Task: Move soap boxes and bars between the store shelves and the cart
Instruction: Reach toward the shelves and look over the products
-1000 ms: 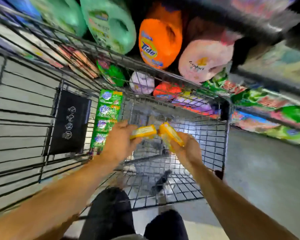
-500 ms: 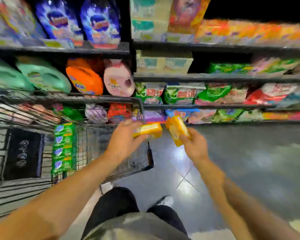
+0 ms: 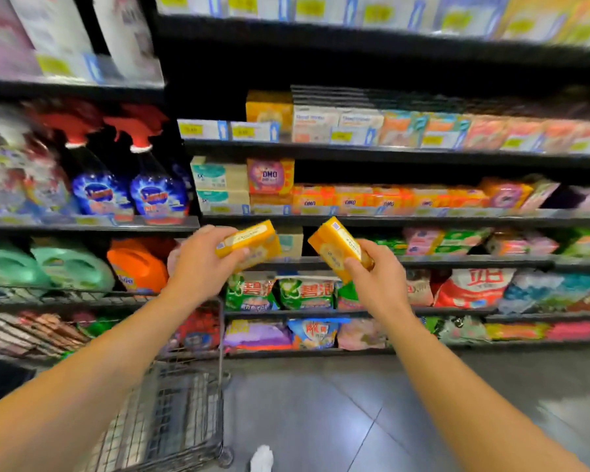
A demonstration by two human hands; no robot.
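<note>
Black store shelves [image 3: 389, 149] packed with detergent and soap face the person, the cart [image 3: 171, 413] low at left. The left hand [image 3: 198, 264] grips one yellow soap box [image 3: 252, 241], the right hand [image 3: 378, 277] another [image 3: 334, 248], both raised and apart. The matching yellow stock seems, through blur, to sit on an upper shelf; set each box in flat, one at a time.

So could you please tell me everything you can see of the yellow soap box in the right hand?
The yellow soap box is a small rectangular carton, seemingly card, with a pale printed label and a small blue mark near its upper end. It is closed, tilted with that end up and leftward, held in mid-air before the shelves. The right hand pinches its lower end.
</note>
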